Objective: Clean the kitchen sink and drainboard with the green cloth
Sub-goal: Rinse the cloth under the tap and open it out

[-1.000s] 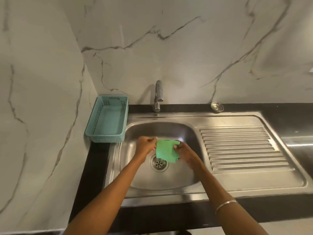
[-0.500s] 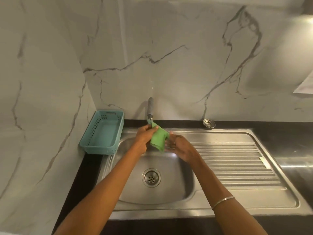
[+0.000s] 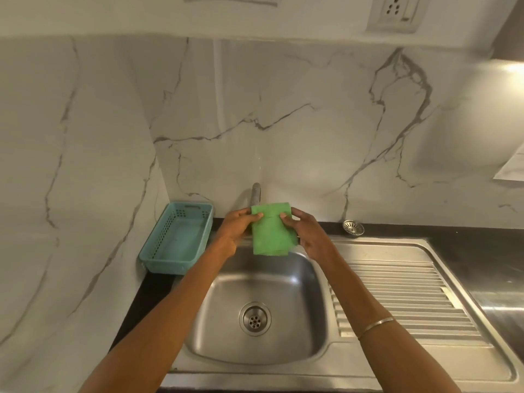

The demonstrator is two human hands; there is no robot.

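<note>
The person is holding the green cloth (image 3: 272, 231) up between both hands, just in front of the tap (image 3: 256, 192) and above the far edge of the sink (image 3: 255, 282), so I judge the wiping itself is not yet begun; this looks like the readying step, with the cloth being squared or folded into a pad. The left hand (image 3: 236, 226) is pinching the cloth's upper left corner, thumb lying over the front of it and fingers curled behind, while the right hand (image 3: 304, 232) is gripping the right edge, thumb on the front and fingers wrapped round the back. The cloth is hanging flat and upright between them, a fold showing across its top, touching neither basin nor tap as far as I can tell. Both forearms are reaching out and slightly inward from below, wrists raised; a thin bangle (image 3: 375, 327) is sitting on the right one. No water seems to be running. Next, I reckon, the cloth needs wetting or bringing straight down into the basin below the hands, one hand pressing it flat. The drainboard (image 3: 397, 296), right of the right hand, comes afterwards. A teal basket (image 3: 177, 236) is standing on the counter (image 3: 482, 236) left of the left hand.
</note>
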